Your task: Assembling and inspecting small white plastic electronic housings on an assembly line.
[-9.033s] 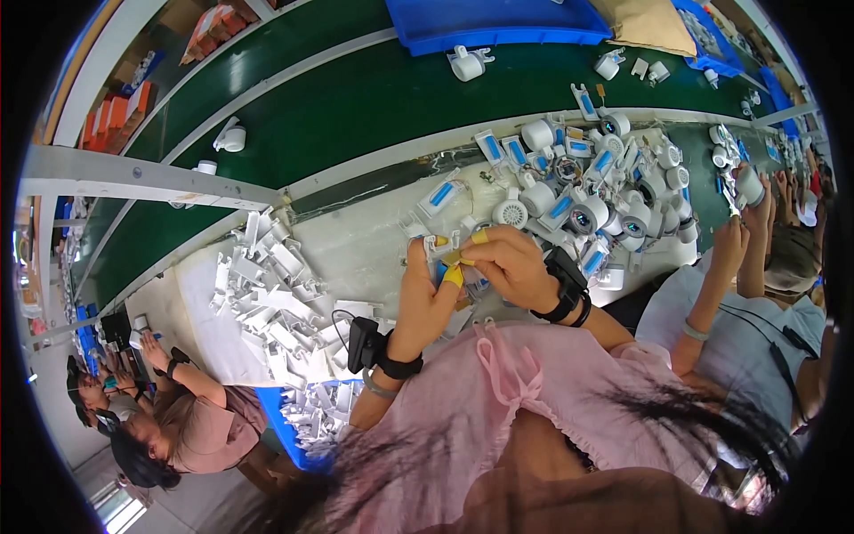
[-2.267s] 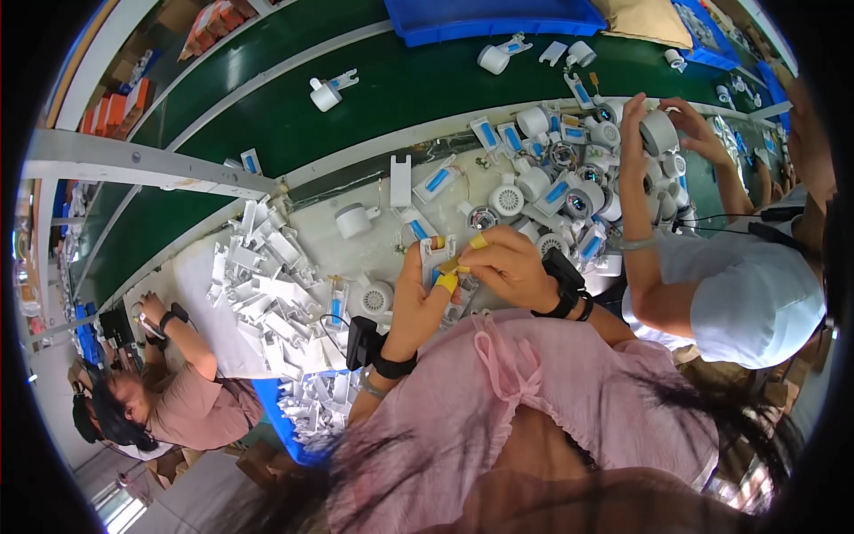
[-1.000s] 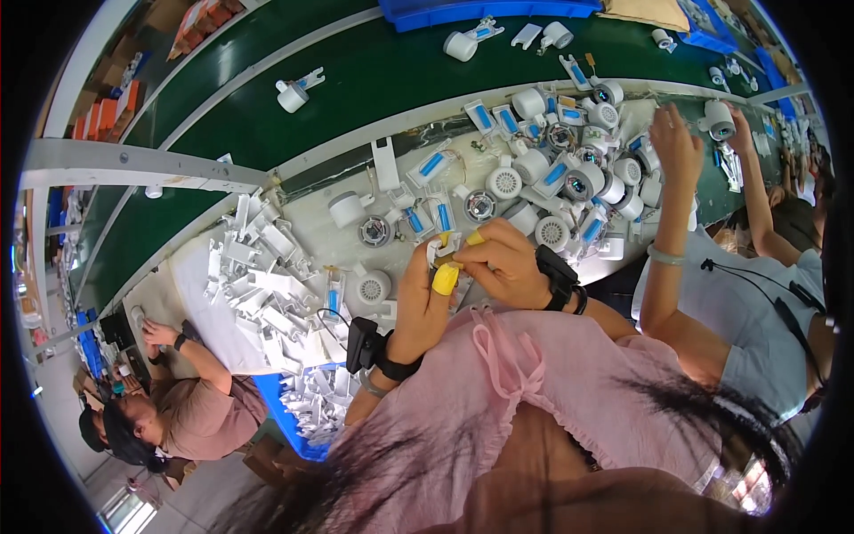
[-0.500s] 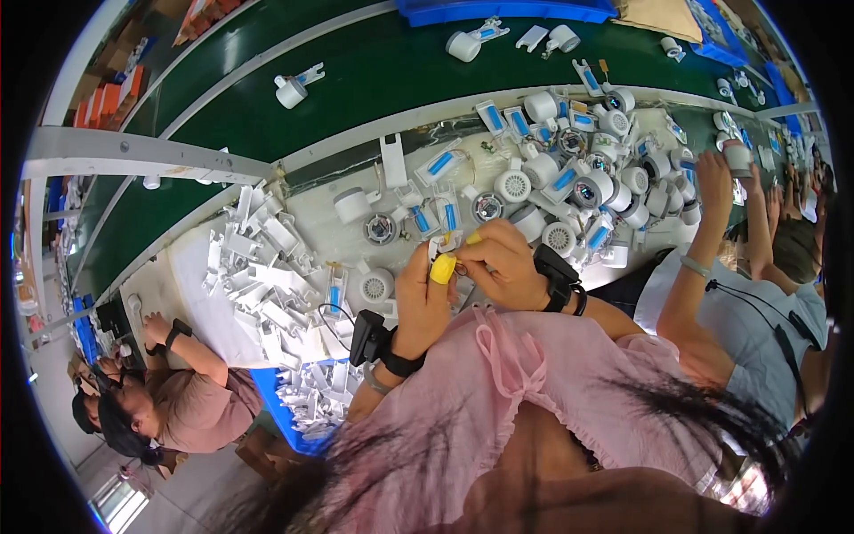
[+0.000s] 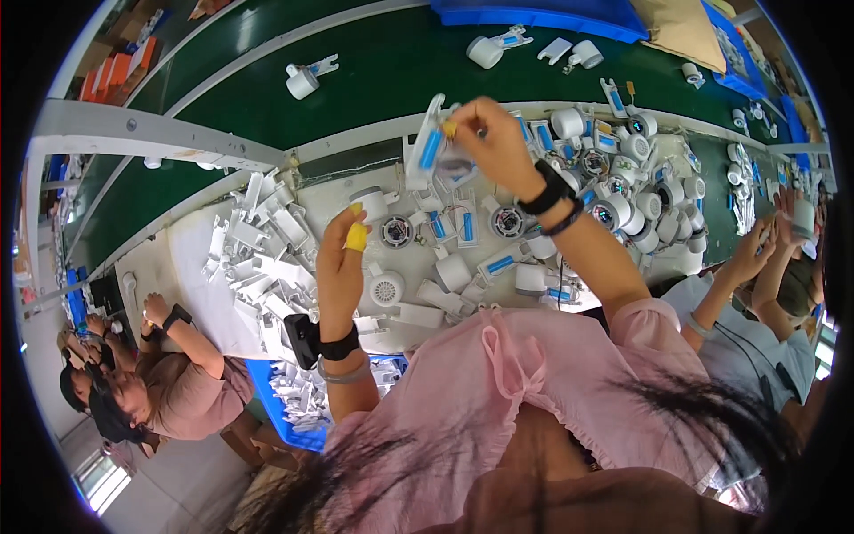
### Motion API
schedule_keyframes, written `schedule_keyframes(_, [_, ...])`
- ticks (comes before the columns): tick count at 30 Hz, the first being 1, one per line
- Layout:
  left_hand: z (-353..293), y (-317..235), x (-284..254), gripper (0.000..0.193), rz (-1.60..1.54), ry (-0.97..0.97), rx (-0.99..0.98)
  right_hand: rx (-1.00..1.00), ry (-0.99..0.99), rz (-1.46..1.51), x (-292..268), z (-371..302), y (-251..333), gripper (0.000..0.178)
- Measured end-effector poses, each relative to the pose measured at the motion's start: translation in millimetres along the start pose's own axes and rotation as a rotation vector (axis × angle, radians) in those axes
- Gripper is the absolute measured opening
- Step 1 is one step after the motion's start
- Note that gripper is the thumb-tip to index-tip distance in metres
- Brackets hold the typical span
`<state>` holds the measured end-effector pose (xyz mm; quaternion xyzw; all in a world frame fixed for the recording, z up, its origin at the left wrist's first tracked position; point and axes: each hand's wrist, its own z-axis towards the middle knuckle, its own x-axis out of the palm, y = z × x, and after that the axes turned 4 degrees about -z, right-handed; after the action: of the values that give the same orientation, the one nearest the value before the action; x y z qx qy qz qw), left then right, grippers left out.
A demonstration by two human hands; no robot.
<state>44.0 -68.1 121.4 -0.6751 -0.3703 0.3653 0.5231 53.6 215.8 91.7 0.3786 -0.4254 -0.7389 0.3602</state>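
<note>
My right hand (image 5: 494,147) pinches a blue-striped white housing (image 5: 431,142) near its edge; slim grip, could slip. Left hand (image 5: 341,267) half-curled, looks empty.

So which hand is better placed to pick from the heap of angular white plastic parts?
Probably the left hand: it seems empty, close to the heap. The right hand is farther off, apparently holding a white plastic piece with a blue strip.

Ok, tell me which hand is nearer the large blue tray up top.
Right. The right hand is below the large blue tray in the picture; the left hand is lower and farther left.
</note>
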Motion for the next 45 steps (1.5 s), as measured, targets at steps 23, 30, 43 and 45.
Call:
schedule_keyframes(23, [-30,131,-40,0.036,0.799,-0.193,-0.193,0.043,0.863,0.022,106,-116,28,0.046])
schedule_keyframes(30, [-45,46,-22,0.028,0.501,-0.042,-0.206,-0.090,0.830,-0.045,123,-107,11,0.044])
schedule_keyframes(43, [-48,-24,-22,0.029,0.784,0.307,-0.060,-0.185,0.984,0.263,40,-74,59,0.019])
schedule_keyframes(45, [-48,-29,-23,0.029,0.774,0.405,-0.054,-0.128,1.131,0.307,31,-73,61,0.018])
